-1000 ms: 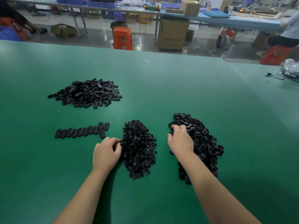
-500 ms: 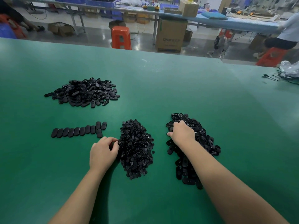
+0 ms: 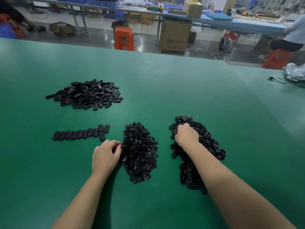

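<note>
The heap of tiny black round bits (image 3: 140, 151) lies close by on the green bench (image 3: 198, 96). The left hand (image 3: 105, 156) touches its left side with bent fingers, and I cannot tell if they pinch a bit. The right hand (image 3: 186, 136) lies bent on the heap of black oval shells (image 3: 212, 144) beside it, its hold hidden, and a row of shells (image 3: 79, 134) lies further left.

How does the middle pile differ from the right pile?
The middle pile holds small roundish pieces; the right pile, larger oval ones. The middle pile is tighter; the right pile looser, longer. The left hand pinches at the middle pile's edge; the right hand rests atop the right pile. Both are black, on the table.
</note>
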A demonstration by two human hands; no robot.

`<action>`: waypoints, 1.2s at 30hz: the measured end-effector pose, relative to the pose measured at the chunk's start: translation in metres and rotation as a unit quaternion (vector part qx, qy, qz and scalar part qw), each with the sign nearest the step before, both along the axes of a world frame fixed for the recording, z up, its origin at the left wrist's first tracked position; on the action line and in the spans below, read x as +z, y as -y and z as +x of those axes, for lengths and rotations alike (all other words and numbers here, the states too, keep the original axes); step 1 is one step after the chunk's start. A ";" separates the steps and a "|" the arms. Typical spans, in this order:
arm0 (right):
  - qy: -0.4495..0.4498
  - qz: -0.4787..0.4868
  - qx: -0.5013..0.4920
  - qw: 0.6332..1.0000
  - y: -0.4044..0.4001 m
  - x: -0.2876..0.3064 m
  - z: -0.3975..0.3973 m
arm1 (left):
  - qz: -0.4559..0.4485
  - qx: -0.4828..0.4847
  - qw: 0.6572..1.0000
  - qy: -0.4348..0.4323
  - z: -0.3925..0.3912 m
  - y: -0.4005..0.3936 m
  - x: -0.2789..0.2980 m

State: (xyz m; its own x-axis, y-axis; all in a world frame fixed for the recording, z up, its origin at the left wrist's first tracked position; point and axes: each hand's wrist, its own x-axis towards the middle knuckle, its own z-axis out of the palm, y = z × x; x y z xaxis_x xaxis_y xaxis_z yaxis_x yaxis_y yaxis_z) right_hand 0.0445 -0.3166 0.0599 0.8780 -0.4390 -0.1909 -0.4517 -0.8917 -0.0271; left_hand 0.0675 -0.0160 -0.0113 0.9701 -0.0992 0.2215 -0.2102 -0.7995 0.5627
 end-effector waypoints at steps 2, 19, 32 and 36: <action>-0.004 -0.008 -0.001 1.000 0.000 0.001 0.001 | -0.001 0.001 1.000 0.001 0.000 0.000 0.000; 0.210 0.349 -0.064 0.911 -0.008 0.008 0.000 | 0.001 -0.003 1.000 0.002 -0.001 0.000 0.001; 0.369 0.532 -0.170 0.743 -0.084 -0.040 -0.063 | -0.004 -0.013 1.000 -0.014 -0.005 -0.001 0.006; 0.395 0.532 -0.175 0.728 -0.096 -0.049 -0.073 | -0.013 -0.012 1.000 -0.013 -0.005 -0.001 0.008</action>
State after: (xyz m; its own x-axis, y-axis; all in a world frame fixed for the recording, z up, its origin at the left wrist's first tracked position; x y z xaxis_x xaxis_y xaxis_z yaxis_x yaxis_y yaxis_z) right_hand -0.0287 -0.2204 0.0107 0.7683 -0.6348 -0.0821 -0.1139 -0.0094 -0.9934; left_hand 0.0625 -0.0147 -0.0036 0.9731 -0.1171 0.1983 -0.2139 -0.7790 0.5894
